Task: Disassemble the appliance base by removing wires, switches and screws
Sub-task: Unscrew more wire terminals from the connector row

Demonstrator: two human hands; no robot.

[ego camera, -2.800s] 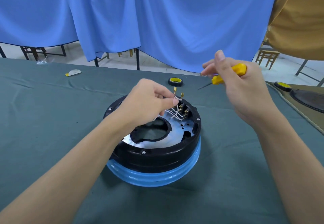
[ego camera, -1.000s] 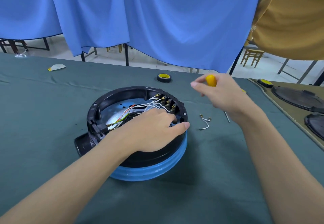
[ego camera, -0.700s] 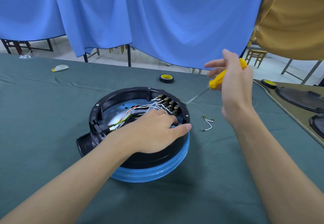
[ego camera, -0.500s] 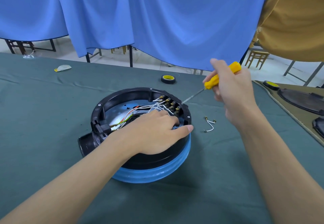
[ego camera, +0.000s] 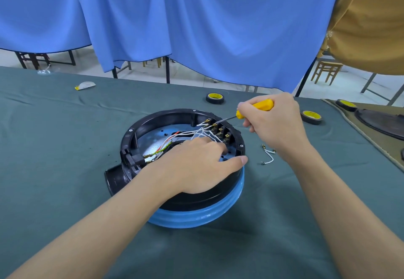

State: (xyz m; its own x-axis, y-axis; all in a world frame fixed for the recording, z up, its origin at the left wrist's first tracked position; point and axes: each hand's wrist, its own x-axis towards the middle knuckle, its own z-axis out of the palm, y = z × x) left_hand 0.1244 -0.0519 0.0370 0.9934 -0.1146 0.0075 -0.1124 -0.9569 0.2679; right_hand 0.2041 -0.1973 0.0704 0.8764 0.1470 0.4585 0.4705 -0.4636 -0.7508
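On the dark green table cloth (ego camera: 65, 147), the round black-and-blue appliance base (ego camera: 196, 202) is sitting open side up, right in front of the person. The left hand (ego camera: 196, 169) is lying spread over its near side, thumb stretched along the rim and fingers reaching in among the white wires (ego camera: 196, 133); looks like it's bracing the thing. The right hand (ego camera: 275, 125) is gripping a yellow-handled screwdriver (ego camera: 260, 106), tip poking at the far end of the brass terminal row (ego camera: 220, 131) by the back wall. Progress-wise I'd say early-ish: one short jumper wire (ego camera: 267, 155) is already lying loose on the cloth just right of the base, but the other white leads, the green-yellow earth wire (ego camera: 161, 148), the terminals and the rim screws (ego camera: 130, 129) are all sitting in place, so plenty is waiting.
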